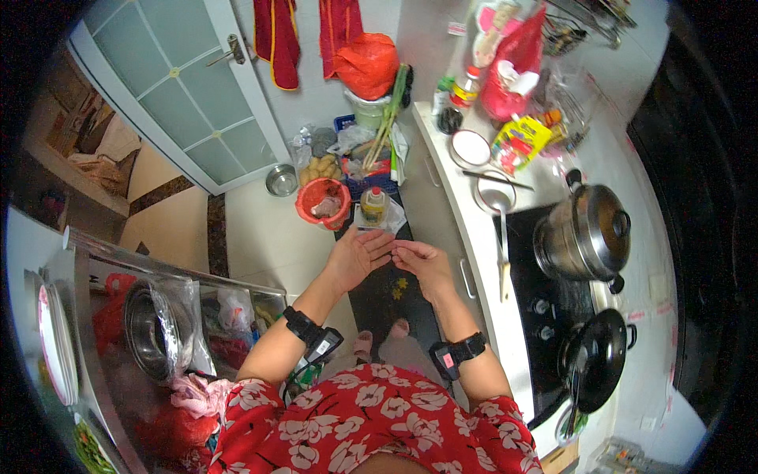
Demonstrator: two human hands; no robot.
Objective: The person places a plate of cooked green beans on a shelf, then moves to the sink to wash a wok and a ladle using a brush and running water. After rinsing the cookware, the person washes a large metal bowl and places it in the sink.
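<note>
My left hand (357, 258) is held palm up with its fingers apart, and nothing lies on it. Close by on the right is my right hand (424, 265), its thumb and forefinger brought together near the left fingertips. Whether something tiny is pinched there I cannot tell. Both hands are above a dark floor mat (400, 302) with a yellow pattern. Beyond them stand a bottle of yellowish liquid (374, 207) with a red cap and a red-lined bin (323, 203).
On the right, a white counter (474, 237) bears a ladle (503, 237), bowls and packets. A steel pot (583, 234) and a black wok (598, 361) stand on the black hob (545, 332). Left are a metal shelf (177, 260) and an open glazed door (195, 89). Potatoes (320, 169) and scallions (388, 124) are beyond.
</note>
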